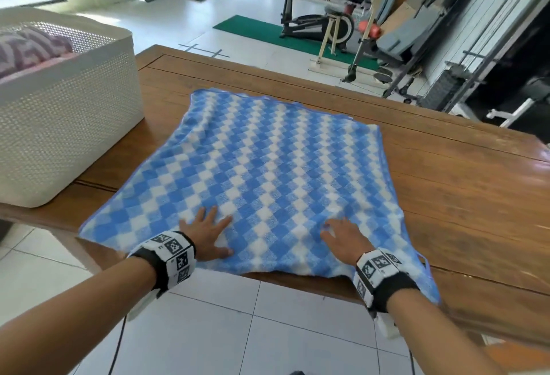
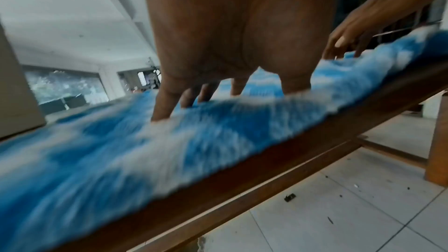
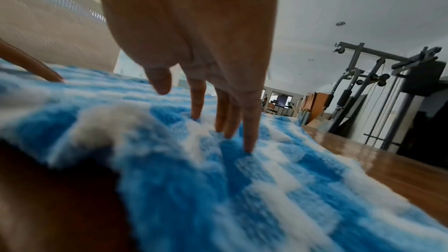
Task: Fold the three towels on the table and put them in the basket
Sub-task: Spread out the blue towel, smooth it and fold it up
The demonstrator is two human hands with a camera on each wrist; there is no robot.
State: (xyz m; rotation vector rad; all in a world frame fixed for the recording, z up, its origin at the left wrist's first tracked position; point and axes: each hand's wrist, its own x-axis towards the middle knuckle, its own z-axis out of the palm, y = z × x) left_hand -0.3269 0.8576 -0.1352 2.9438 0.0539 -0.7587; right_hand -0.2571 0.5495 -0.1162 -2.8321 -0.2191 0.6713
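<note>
A blue-and-white checked towel (image 1: 262,172) lies spread over the wooden table (image 1: 461,190), its near edge hanging slightly over the front. My left hand (image 1: 208,232) rests flat on the towel's near left part, fingers spread. My right hand (image 1: 345,238) presses on its near right part with straight fingers. The left wrist view shows the left hand (image 2: 218,64) with fingertips on the towel (image 2: 121,150). The right wrist view shows the right hand (image 3: 206,64) with fingertips touching the towel (image 3: 218,189). A white perforated basket (image 1: 65,124) stands on the table's left end, holding a folded purple-patterned towel (image 1: 26,50).
Bare tabletop lies to the right of the towel and beyond it. Exercise machines (image 1: 321,23) and a green mat (image 1: 268,32) stand on the tiled floor behind the table. A weight machine (image 3: 387,87) is at the right.
</note>
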